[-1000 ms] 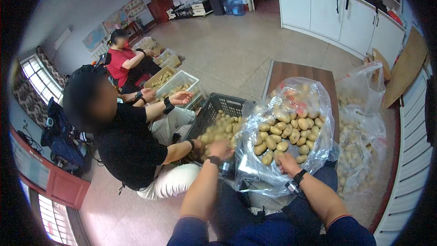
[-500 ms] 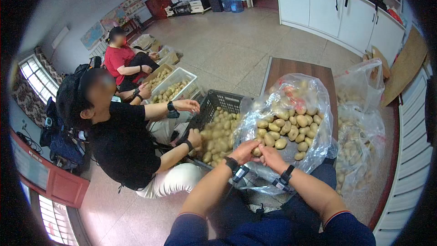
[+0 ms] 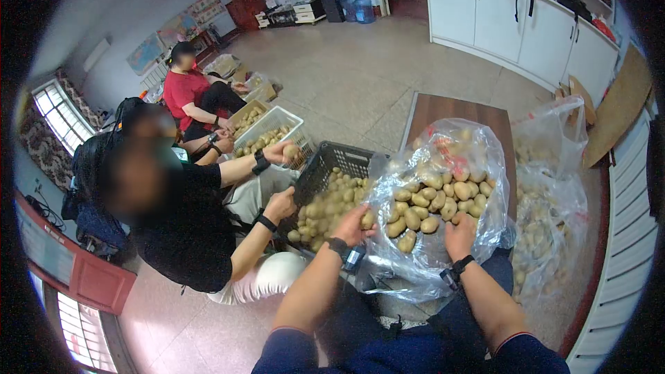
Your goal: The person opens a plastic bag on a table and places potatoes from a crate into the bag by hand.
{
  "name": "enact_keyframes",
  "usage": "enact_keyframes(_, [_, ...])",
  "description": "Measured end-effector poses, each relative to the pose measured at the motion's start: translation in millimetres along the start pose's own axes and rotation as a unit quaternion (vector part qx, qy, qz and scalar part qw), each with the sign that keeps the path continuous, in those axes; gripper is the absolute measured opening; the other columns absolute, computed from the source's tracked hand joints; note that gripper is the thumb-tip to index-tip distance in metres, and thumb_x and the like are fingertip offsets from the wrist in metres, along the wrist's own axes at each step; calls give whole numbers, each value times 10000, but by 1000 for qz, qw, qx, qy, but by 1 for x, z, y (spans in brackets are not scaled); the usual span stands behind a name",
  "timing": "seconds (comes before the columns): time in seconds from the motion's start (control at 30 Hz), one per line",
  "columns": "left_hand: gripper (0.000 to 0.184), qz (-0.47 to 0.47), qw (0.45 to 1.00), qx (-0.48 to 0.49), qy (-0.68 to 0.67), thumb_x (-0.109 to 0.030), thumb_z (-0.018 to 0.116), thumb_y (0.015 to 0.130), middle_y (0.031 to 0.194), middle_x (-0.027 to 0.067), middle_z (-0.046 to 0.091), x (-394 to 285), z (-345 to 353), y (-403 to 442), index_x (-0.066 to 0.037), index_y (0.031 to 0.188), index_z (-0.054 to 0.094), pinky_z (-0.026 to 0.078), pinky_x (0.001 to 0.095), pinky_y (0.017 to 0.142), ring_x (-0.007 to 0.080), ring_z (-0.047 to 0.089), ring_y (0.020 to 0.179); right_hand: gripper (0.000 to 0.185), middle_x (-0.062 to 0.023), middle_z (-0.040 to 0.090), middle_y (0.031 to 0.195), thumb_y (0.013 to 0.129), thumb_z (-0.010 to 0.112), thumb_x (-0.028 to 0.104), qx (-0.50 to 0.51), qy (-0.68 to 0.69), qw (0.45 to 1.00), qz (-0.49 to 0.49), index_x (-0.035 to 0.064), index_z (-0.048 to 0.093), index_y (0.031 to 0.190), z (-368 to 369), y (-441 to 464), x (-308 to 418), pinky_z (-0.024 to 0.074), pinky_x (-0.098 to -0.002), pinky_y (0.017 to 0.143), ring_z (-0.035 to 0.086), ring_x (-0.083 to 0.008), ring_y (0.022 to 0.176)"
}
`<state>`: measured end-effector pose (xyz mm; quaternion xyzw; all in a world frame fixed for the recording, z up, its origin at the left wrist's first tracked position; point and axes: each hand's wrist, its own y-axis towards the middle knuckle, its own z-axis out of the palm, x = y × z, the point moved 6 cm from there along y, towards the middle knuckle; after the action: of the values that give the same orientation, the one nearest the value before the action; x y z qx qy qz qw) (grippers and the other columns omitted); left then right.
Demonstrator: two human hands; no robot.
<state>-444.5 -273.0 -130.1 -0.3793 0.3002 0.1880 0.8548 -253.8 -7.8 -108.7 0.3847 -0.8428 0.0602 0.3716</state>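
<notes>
My left hand [image 3: 352, 227] is closed around a potato [image 3: 367, 219], held between the black crate and the clear plastic bag. My right hand [image 3: 459, 237] reaches into the mouth of the bag, fingers curled beside the heap of potatoes [image 3: 420, 199]; what they grip, if anything, is hidden. The clear plastic bag [image 3: 478, 235] lies open on a brown board-topped table [image 3: 443, 107]. Left of it, the black plastic crate [image 3: 353, 154] contains many potatoes [image 3: 325, 215], some blurred.
A co-worker in black [image 3: 194, 215] sits at the crate's left side, holding a potato [image 3: 291, 153]. Beyond are a white crate [image 3: 294, 121] of potatoes and a person in red [image 3: 183, 90]. Filled plastic bags [image 3: 547, 228] stand at right, near white cabinets [image 3: 495, 14].
My hands, together on a potato before, have separated. The left has moved toward the black crate with a potato; the right has gone further into the bag. The co-worker's hand has lifted a potato.
</notes>
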Motion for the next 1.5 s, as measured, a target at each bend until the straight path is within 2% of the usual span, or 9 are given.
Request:
enact_keyframes(0.1, [296,44,997,-43,42,-337,584,936,1019,36,610,-8,-20,-2,-166,1173,540,517,338,635,220,597,812,599,-153,451,1329,750,675,141,-32,-42,993,105,52,456,1299,4,-2,-22,278,-488,1089,371,-392,1258])
enact_keyframes(0.63, [331,12,976,-203,83,-363,620,895,954,57,570,-5,-125,7,-152,1136,540,508,326,525,218,559,690,599,-186,351,1404,767,616,54,61,-131,980,133,63,410,1329,35,-23,-40,413,-509,983,451,-476,1168])
enact_keyframes(0.97, [343,61,973,-191,115,-292,709,798,915,121,619,3,-172,33,-121,1069,585,510,380,569,293,591,711,585,-229,370,1377,736,581,-33,121,-91,980,-128,69,437,1294,53,-47,-5,419,-505,970,479,-458,1142])
enact_keyframes(1.07, [351,261,820,-132,491,-274,760,720,878,158,649,9,-236,83,-102,993,623,516,425,652,342,614,751,602,-232,360,1385,736,595,-22,123,-92,980,-123,70,428,1307,54,-47,-5,417,-497,982,478,-463,1140])
enact_keyframes(1.13, [352,276,772,-124,559,-270,776,683,864,172,660,8,-233,80,-99,960,643,512,439,701,364,623,783,612,-231,357,1388,738,600,-15,122,-90,980,-125,72,422,1317,51,-46,-2,415,-491,993,477,-466,1139])
enact_keyframes(1.23, [324,268,835,-150,457,-322,769,698,859,167,675,7,-244,77,-91,902,670,504,455,707,373,633,813,679,-241,364,1371,721,636,-14,132,-27,990,-50,66,397,1351,47,-45,-5,406,-465,1021,462,-459,1162])
enact_keyframes(1.37, [344,196,560,-208,777,-369,740,739,891,180,673,-24,-153,19,-60,874,673,498,466,729,375,635,845,773,-261,383,1324,679,697,-17,98,29,994,-26,-1,354,1372,55,-41,-20,384,-430,1053,440,-438,1199])
enact_keyframes(1.43, [348,196,538,-206,794,-375,728,758,896,183,671,-26,-138,13,-54,878,668,496,468,735,376,635,851,800,-267,392,1307,664,720,-12,103,30,994,12,-25,344,1371,56,-41,-24,379,-420,1058,435,-431,1208])
enact_keyframes(1.5, [336,266,628,-185,708,-363,718,775,890,183,669,-12,-172,47,-58,899,657,496,468,736,377,634,849,779,-265,426,1273,687,736,51,93,13,995,14,-52,350,1356,55,-40,-26,379,-413,1053,448,-427,1191])
